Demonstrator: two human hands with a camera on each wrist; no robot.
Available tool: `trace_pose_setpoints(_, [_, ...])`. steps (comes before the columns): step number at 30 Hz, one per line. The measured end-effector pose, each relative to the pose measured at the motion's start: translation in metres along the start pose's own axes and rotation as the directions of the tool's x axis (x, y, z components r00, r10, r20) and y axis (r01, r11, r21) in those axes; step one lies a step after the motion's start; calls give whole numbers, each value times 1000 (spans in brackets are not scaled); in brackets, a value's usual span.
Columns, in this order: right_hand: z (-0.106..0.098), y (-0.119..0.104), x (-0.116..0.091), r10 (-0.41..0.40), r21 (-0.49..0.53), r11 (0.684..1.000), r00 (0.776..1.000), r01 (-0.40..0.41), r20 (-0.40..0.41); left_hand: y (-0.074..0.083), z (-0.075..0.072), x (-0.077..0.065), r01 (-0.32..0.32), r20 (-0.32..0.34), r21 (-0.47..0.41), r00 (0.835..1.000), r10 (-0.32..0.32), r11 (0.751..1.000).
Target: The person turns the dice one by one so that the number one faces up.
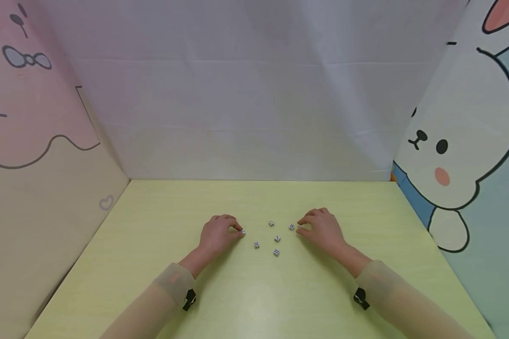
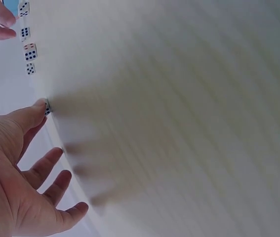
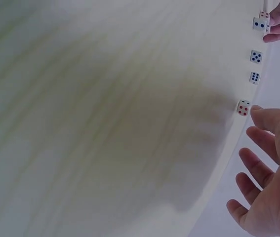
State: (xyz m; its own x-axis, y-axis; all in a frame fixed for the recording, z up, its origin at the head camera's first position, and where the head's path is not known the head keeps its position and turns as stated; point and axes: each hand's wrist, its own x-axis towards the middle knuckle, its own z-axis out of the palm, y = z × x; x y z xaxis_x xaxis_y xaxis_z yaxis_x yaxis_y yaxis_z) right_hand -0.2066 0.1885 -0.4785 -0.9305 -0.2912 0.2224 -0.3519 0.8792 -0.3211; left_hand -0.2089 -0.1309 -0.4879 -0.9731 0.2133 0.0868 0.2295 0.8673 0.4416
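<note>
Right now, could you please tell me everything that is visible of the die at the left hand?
The die is a white cube with dark pips visible, apparently plastic. It is the leftmost of six in the head view, pinched in the left hand, whose fingertips partly hide it. Whether it touches the table, I cannot tell.

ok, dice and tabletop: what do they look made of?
Dice: probably hard plastic, smooth; white bodies, rounded corners, red and dark pips.
Tabletop: maybe wood-grain laminate, satin; pale yellowish with streaks like grain in the wrist views and a soft bright patch near the front. Real wood can't be ruled out.
</note>
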Motion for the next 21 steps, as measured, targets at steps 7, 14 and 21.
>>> trace_pose_setpoints(7, [5,-8,5,32,-28,999,999,-31,24,-2,1,1,-6,-5,1,1000,6,1000])
trace_pose_setpoints(14, [8,-10,8,53,-39,998,998,-52,25,-3,2,2,-8,-1,14,1000,8,1000])
trace_pose_setpoints(21, [10,-12,8,66,-24,998,997,-65,35,-5,2,2,-12,5,8,1000,12,1000])
